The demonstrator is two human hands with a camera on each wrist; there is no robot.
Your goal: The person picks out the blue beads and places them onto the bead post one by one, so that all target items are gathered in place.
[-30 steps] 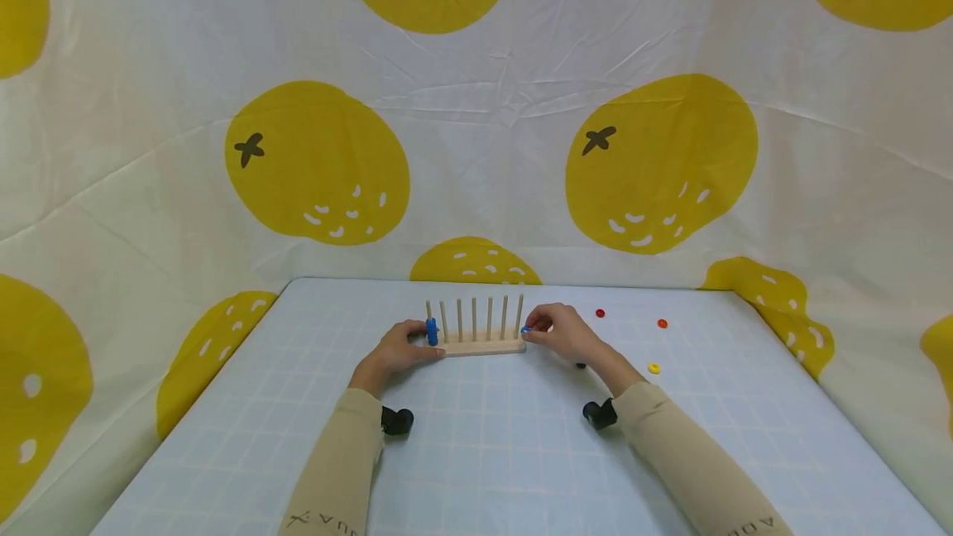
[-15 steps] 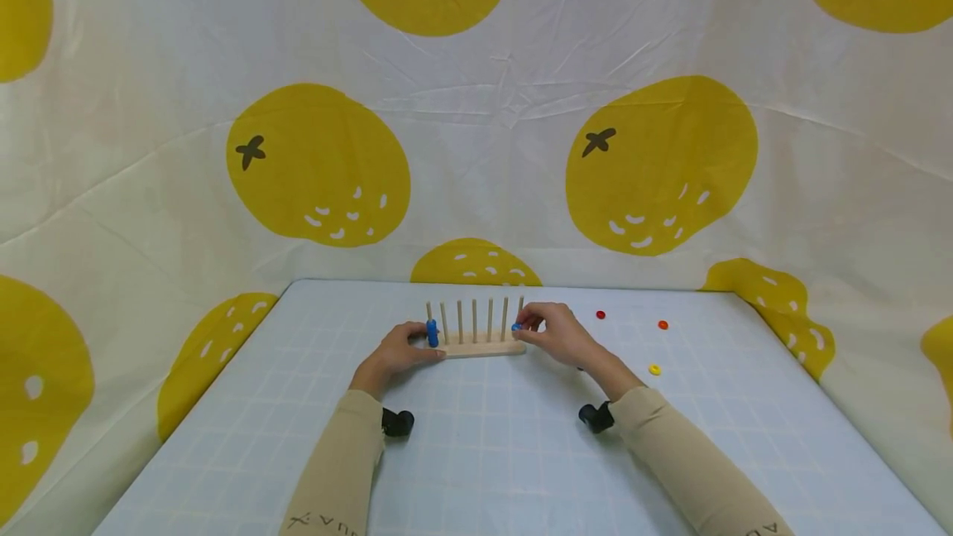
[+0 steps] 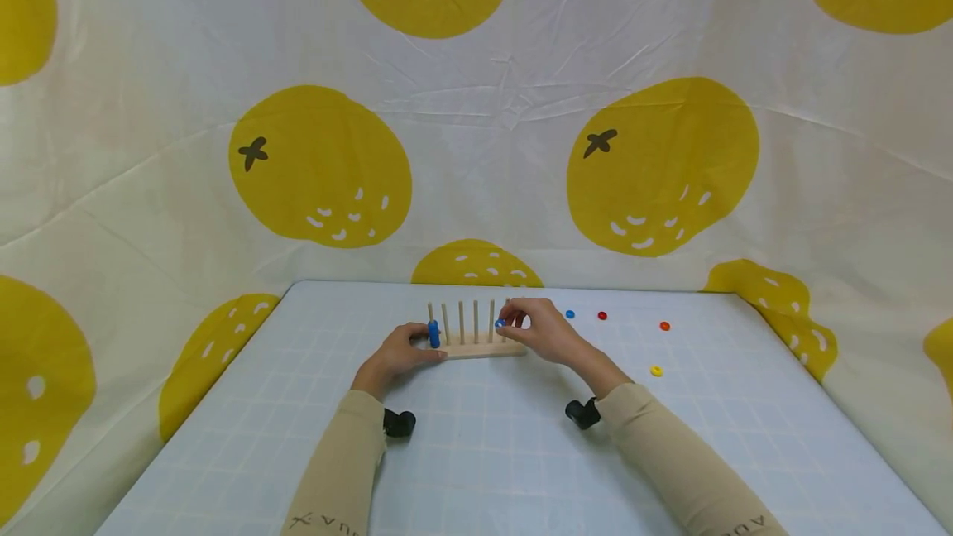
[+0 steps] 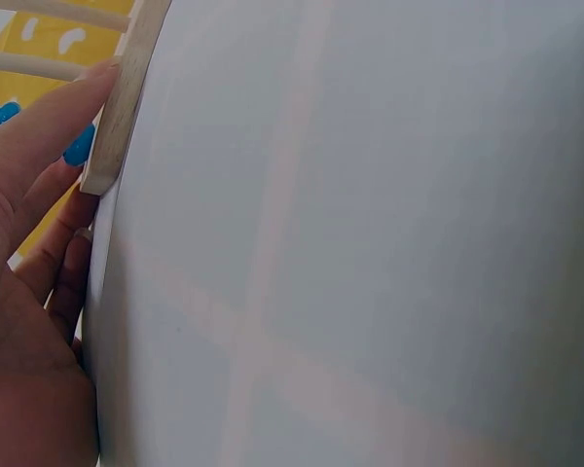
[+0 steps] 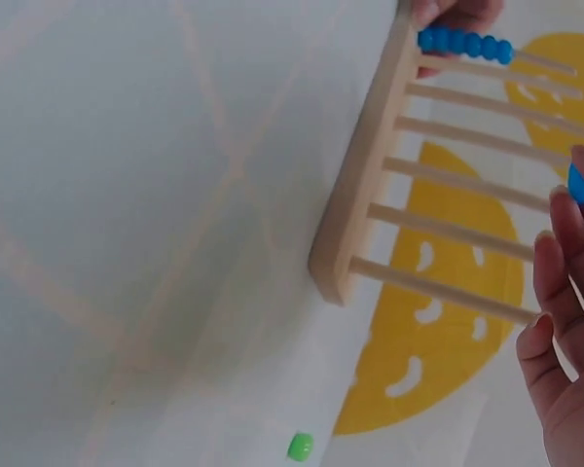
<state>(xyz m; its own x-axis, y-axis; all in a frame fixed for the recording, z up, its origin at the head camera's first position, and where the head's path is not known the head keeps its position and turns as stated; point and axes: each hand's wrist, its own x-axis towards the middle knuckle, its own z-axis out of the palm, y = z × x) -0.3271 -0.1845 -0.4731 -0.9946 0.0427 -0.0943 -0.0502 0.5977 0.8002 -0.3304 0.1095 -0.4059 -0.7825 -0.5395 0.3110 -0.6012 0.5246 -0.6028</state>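
A wooden peg rack (image 3: 484, 351) with a row of upright pegs stands on the table. Several blue rings (image 5: 465, 44) are stacked on its leftmost peg, whose top stays bare. My left hand (image 3: 399, 351) grips the left end of the base, thumb at the front and fingers behind. Between thumb and fingertips, my right hand (image 3: 549, 331) pinches one blue ring (image 5: 579, 183). That hand is above the right part of the rack and hides some pegs in the head view. The ring appears near the peg tops in the right wrist view, apart from the stack.
Loose rings lie right of the rack: a blue ring (image 3: 570, 314), a red ring (image 3: 602, 316), an orange ring (image 3: 665, 326) and a yellow ring (image 3: 656, 370). A green ring (image 5: 300, 447) shows in the right wrist view. Behind the table hangs a fruit-print cloth (image 3: 476, 139).
From the rack's right end, my right hand has moved left over the pegs with the blue ring. A loose blue ring behind it has come into view. My left hand stays put.
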